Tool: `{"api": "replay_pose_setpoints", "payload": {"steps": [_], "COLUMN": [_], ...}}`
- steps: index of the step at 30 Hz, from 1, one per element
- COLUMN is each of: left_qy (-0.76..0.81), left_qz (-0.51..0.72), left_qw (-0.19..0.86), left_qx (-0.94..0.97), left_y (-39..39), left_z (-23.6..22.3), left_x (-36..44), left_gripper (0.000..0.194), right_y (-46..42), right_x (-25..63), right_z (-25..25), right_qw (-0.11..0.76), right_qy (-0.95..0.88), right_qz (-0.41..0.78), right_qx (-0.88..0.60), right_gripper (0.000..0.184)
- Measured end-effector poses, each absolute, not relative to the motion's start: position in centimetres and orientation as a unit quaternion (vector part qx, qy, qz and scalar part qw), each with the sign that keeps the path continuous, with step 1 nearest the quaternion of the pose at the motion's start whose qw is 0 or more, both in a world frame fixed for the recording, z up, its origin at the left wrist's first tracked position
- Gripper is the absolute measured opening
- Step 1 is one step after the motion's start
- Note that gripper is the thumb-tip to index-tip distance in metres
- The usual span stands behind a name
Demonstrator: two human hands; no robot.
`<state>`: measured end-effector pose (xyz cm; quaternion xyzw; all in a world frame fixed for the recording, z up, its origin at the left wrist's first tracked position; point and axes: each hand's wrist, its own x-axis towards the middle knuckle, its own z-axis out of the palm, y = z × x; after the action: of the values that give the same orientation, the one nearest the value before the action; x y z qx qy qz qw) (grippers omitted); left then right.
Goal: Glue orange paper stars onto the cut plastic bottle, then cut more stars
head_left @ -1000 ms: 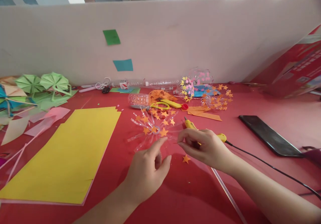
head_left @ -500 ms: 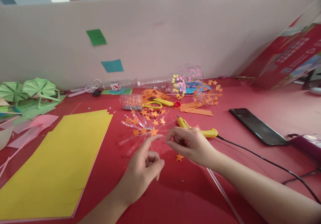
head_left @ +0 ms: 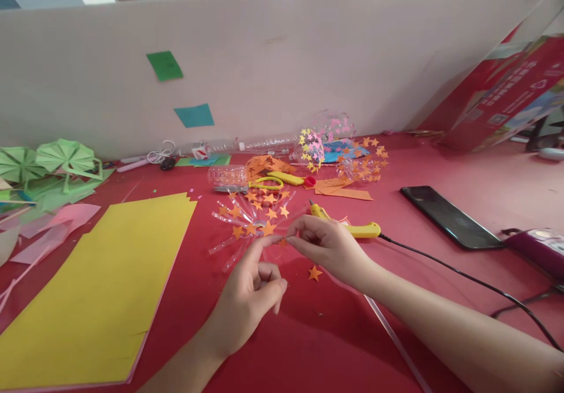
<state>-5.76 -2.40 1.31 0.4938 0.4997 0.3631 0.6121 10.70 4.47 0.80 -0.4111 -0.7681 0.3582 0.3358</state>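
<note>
Fringed clear plastic piece [head_left: 259,225], dotted with orange stars, is lying on the red bench [head_left: 326,352], its narrow strips spreading outward just beyond the 2 hands. The left hand [head_left: 253,293] is reaching in from the near side, its index finger pointing toward the right fingertips while its thumb is staying apart from it and the other fingers are curling; these fingers are clenching nothing. The right hand [head_left: 332,249] is bringing thumb and index together, its fingers pinching a small orange star [head_left: 282,241] beside the left index fingertip. Whether this star is touching a plastic strip, I cannot tell. Nearer the wearer, 1 loose orange star [head_left: 314,273] is lying flat below the right hand. Behind that hand, a yellow glue gun [head_left: 363,230] is resting on the bench, its black cord running off to the right past a black phone [head_left: 449,217]. A pale thin stick [head_left: 394,337] is slanting out from beneath the right forearm. Farther back, yellow-handled scissors [head_left: 267,182] are lying by a clear bottle section [head_left: 227,175], and orange paper strips [head_left: 346,192] are sitting near a second plastic piece with orange stars [head_left: 365,168]. On the left, yellow sheets [head_left: 101,281] are spreading near folded green paper umbrellas [head_left: 66,155].
</note>
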Motion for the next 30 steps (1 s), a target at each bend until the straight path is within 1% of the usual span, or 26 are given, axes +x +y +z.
{"api": "replay_pose_setpoints", "payload": {"steps": [12, 15, 19, 24, 30], "left_qy": [0.512, 0.508, 0.499, 0.493, 0.498], "left_qz": [0.387, 0.388, 0.377, 0.372, 0.368], "left_qw": [0.597, 0.599, 0.609, 0.614, 0.601], "left_qx": [0.481, 0.482, 0.488, 0.491, 0.505], "left_y": [-2.7, -2.6, -2.4, -2.3, -2.2], "left_z": [1.6, 1.5, 1.2, 1.1, 1.1], "left_x": [-5.4, -5.6, -6.1, -6.2, -6.2], "left_gripper": [0.060, 0.059, 0.062, 0.061, 0.058], "right_y": [4.4, 4.3, 4.1, 4.1, 4.1], "right_x": [10.5, 10.6, 10.7, 10.7, 10.6], "right_z": [-0.1, -0.1, -0.3, -0.8, -0.5], "right_qw": [0.355, 0.360, 0.357, 0.356, 0.378], "right_qy": [-0.794, -0.799, -0.806, -0.822, -0.818], "right_qz": [0.283, 0.272, 0.266, 0.220, 0.205], "right_qx": [-0.405, -0.397, -0.392, -0.386, -0.381], "right_gripper": [0.009, 0.005, 0.012, 0.010, 0.009]}}
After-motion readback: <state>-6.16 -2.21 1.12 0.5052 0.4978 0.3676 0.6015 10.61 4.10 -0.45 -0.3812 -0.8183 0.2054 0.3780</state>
